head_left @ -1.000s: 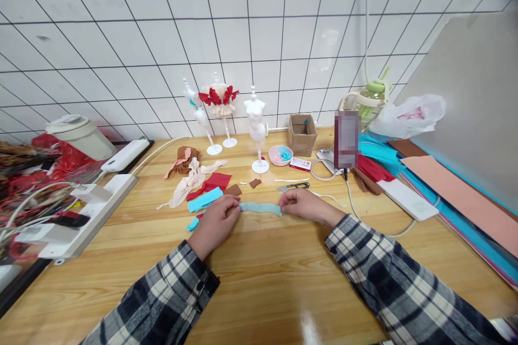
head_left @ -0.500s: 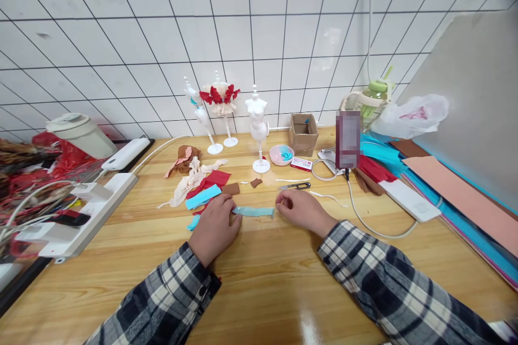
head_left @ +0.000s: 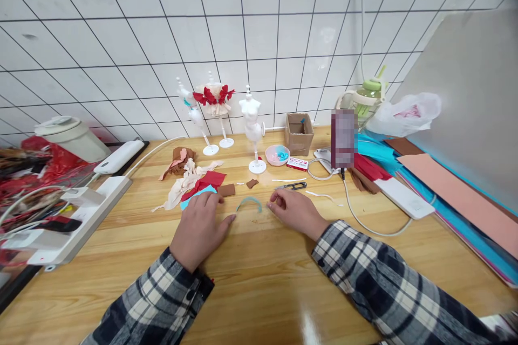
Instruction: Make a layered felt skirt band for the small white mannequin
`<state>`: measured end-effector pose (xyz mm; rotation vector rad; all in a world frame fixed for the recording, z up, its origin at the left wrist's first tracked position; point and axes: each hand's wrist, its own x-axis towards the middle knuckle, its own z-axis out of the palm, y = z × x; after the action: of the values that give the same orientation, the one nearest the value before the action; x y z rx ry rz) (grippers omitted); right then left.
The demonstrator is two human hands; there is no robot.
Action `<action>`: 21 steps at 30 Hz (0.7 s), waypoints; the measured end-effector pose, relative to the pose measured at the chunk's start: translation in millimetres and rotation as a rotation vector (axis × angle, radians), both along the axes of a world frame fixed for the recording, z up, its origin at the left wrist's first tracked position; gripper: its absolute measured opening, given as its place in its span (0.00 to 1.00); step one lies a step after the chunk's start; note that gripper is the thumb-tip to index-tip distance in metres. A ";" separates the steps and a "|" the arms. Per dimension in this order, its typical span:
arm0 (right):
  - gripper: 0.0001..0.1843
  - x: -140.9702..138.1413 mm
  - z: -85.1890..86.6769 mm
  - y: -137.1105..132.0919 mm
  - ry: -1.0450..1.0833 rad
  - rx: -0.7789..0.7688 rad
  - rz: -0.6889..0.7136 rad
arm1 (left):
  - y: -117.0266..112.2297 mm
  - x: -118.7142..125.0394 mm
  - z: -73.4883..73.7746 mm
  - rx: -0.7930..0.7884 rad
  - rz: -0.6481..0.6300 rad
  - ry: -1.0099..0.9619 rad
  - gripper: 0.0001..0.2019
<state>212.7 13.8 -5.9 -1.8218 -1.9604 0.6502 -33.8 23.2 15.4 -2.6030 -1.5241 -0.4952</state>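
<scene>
A light blue crepe paper strip (head_left: 249,203) stands curled into a small arch on the wooden table (head_left: 259,275), between my two hands and free of both. My left hand (head_left: 199,225) lies flat and open on the table, fingers over the blue and red paper scraps (head_left: 204,183). My right hand (head_left: 293,210) rests just right of the strip with its fingers curled in, and nothing shows in them. Small thread snips (head_left: 292,186) lie just beyond my right hand.
White doll mannequins (head_left: 252,125) stand at the back, beside a pink bowl (head_left: 277,155), a cardboard box (head_left: 299,133) and an upright phone (head_left: 343,137) on a cable. Coloured paper sheets (head_left: 457,194) lie at the right. A power strip (head_left: 81,215) and kettle (head_left: 70,137) sit left.
The strip was stretched flat between both hands; both have let it go and it has sprung into an arch. My left hand has flattened onto the table.
</scene>
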 end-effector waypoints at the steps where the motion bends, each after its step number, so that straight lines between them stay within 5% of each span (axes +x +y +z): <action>1: 0.10 0.7 -0.7 0.5 0.001 0.007 0.004 | -4.6 3.6 2.4 -0.014 -0.088 -0.029 0.11; 5: 0.06 2.7 -1.2 0.4 -0.008 0.082 0.020 | -18.5 19.2 0.4 -0.067 -0.280 -0.023 0.14; 9: 0.07 -0.3 3.1 -0.4 -0.021 0.229 0.014 | -4.9 17.5 -8.4 -0.048 -0.128 -0.080 0.08; 12: 0.12 -11.5 7.1 0.2 -0.062 0.313 0.140 | 12.3 13.0 -12.0 -0.042 -0.063 -0.102 0.07; 15: 0.16 -26.5 9.4 2.3 -0.149 0.332 0.228 | 20.5 19.3 -14.8 -0.031 -0.040 -0.101 0.11; 21: 0.17 -39.7 4.8 10.4 -0.236 0.292 0.158 | 24.8 39.3 -18.9 -0.051 0.012 -0.080 0.11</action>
<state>173.0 24.2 -1.1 -1.6367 -2.2324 0.1816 5.5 47.9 -3.5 -2.6401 -1.5962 -0.5734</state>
